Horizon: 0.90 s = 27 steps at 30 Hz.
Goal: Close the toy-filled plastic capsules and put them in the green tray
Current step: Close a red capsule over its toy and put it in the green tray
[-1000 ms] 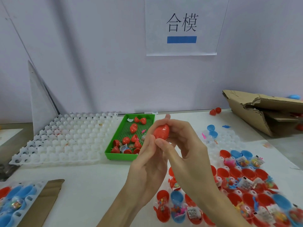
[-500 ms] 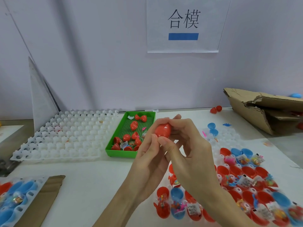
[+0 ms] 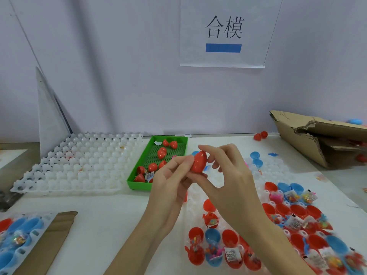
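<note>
At the centre of the frame a closed red capsule (image 3: 199, 162) is held up above the counter (image 3: 103, 211), the left hand (image 3: 170, 187) pinching its lower left side and the right hand (image 3: 228, 175) gripping it with fingers curled; the green tray (image 3: 139, 171) sits just left of it, holding several red capsules

- your left hand (image 3: 168, 187) is raised, fingers curled, pinching the red capsule (image 3: 198, 162).
- your right hand (image 3: 232, 181) pinches it between thumb and forefinger, other fingers spread.
</note>
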Tool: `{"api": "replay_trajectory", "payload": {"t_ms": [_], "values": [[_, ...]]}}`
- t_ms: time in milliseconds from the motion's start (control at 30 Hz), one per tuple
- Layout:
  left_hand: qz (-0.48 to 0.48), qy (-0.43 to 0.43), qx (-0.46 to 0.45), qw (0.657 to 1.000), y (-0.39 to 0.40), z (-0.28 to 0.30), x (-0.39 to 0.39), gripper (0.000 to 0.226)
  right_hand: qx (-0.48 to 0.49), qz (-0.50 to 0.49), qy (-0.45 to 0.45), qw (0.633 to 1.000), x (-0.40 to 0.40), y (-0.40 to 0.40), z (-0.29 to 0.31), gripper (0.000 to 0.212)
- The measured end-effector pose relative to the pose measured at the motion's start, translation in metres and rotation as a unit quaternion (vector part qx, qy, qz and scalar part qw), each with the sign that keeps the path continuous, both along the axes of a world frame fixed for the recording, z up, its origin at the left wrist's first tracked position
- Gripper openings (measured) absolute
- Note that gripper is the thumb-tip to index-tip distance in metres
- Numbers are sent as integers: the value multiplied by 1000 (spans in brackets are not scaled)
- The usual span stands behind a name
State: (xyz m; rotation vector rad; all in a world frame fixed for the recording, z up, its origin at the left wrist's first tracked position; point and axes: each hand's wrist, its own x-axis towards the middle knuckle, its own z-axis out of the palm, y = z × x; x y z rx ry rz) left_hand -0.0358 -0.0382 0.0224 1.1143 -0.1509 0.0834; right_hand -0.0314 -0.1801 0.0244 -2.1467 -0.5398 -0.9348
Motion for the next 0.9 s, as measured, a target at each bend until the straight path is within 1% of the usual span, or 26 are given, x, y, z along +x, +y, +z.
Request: {"api": "replay_trajectory", "payload": {"t_ms": [67,200,333,433,500,533,567,600,633,667,700,733,767,800,833,867,900], "values": [[-6,11,-7,1000,1,0,1,43,4,3,10,1000,-1,0,2,47],[-4,12,-6,1000,0,-2,1,38,2,3,10,1000,-2,-1,4,40],[-12,2,3,1000,-1,-4,2,29,-40,-5,16,999,-6,-2,6,38],[-10,-1,19,1000,-2,-5,1,32,-66,-9,64,996,-6,-3,6,41],[6,-11,56,998,-5,-6,1,38,-70,1,99,993,-5,-4,8,46],[14,-14,72,997,-6,-6,1,42,-54,10,116,992,-3,-5,10,49],[19,-15,76,997,-7,-6,2,47,-17,20,139,990,-1,-6,12,52],[22,-13,66,998,-7,-6,3,51,38,25,172,984,2,-7,15,52],[24,-8,43,999,-6,-5,4,52,110,30,211,971,5,-11,21,49],[26,-2,16,1000,-4,-5,6,52,199,44,254,945,9,-17,30,43],[26,3,-5,1000,-1,-4,7,51,306,76,297,901,16,-25,39,36],[23,5,-16,1000,1,-4,8,47,423,128,329,834,29,-37,48,30],[19,6,-16,1000,3,-5,8,43,543,176,338,748,44,-51,58,25],[17,9,-7,1000,4,-6,8,40,645,202,323,662,59,-65,70,21],[16,13,5,1000,5,-7,8,39,716,212,296,595,73,-80,83,20],[13,17,17,1000,5,-8,8,39,756,216,271,555,86,-95,94,25],[12,20,30,999,5,-9,9,40,770,217,257,542,95,-108,100,34]]}}
